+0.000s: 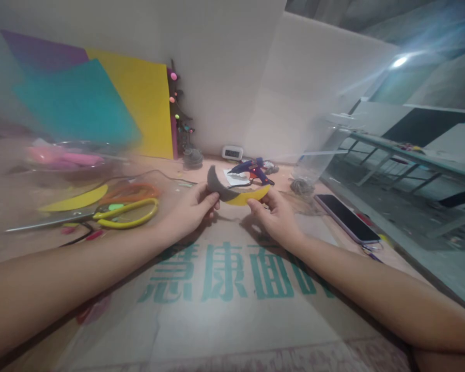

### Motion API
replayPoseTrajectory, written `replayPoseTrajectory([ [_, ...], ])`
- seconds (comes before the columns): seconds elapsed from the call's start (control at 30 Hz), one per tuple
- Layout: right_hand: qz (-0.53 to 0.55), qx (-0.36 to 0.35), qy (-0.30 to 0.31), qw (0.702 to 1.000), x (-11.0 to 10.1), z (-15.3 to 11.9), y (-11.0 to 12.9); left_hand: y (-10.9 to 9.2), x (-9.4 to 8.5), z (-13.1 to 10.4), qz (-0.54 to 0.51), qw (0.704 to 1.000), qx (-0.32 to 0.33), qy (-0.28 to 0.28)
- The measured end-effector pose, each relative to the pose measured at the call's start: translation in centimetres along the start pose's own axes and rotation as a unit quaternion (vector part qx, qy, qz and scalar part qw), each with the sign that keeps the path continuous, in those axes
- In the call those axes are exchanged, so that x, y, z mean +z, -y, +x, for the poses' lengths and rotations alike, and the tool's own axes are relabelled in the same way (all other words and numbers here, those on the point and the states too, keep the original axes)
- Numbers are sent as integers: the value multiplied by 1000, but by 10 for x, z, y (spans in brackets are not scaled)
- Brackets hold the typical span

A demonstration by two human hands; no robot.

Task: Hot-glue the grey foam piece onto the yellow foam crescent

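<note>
Between my hands is a curved crescent piece (227,194), dark grey on its left part and yellow on its right. My left hand (199,204) pinches the grey part between thumb and fingers. At the yellow end, my right hand (273,212) grips with thumb and fingertips. Just beyond the crescent lies a dark blue glue gun (251,168) near a white paper (236,178). Both forearms rest over a pale sheet with large green characters (225,274).
Scissors with yellow handles (127,214) and a yellow crescent (77,199) lie left, before a bowl of pink items (67,157). A small clock (232,152) stands at the back. A phone (346,218) lies right. Coloured sheets (139,103) lean behind.
</note>
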State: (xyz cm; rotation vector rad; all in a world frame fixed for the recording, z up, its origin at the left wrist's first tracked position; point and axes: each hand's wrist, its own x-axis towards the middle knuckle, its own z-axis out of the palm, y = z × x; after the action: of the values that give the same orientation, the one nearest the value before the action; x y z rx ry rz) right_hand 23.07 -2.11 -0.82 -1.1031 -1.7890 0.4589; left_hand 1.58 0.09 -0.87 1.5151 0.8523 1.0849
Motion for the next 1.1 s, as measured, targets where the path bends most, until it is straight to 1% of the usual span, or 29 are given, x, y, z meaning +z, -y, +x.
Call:
replayPoseTrajectory([
  [0.1,-67,-28,-30,997,-1,-2,4,6,-2,2,5,1000,-4,23],
  [0.23,-134,-102,-28,985,0,-6,9,11,-6,5,47,998,-16,33],
  [0.33,-162,-136,5,977,-1,-7,6,10,-6,4,56,997,-12,51],
  [0.4,-189,-158,44,968,-2,-7,3,8,-5,2,56,997,-9,51],
  [0.47,-212,-189,87,955,-2,-6,2,6,-4,1,66,997,-17,33],
  [0.53,-223,-209,119,945,-2,-5,2,6,-4,0,85,996,-40,3],
  [0.6,-228,-207,137,942,0,-5,4,7,-4,0,94,994,-56,-16],
  [0.67,-230,-193,145,943,3,-5,5,8,-4,1,92,994,-47,-25],
  [0.77,-218,-183,144,948,4,-7,5,5,-4,1,110,993,-28,-43],
  [0.87,-201,-198,138,949,1,-9,6,2,-4,0,134,989,-28,-56],
  [0.97,-184,-223,105,951,-3,-10,8,2,-4,0,120,991,-29,-57],
  [1.1,-166,-220,57,960,-4,-8,7,10,-4,2,79,994,-44,-59],
])
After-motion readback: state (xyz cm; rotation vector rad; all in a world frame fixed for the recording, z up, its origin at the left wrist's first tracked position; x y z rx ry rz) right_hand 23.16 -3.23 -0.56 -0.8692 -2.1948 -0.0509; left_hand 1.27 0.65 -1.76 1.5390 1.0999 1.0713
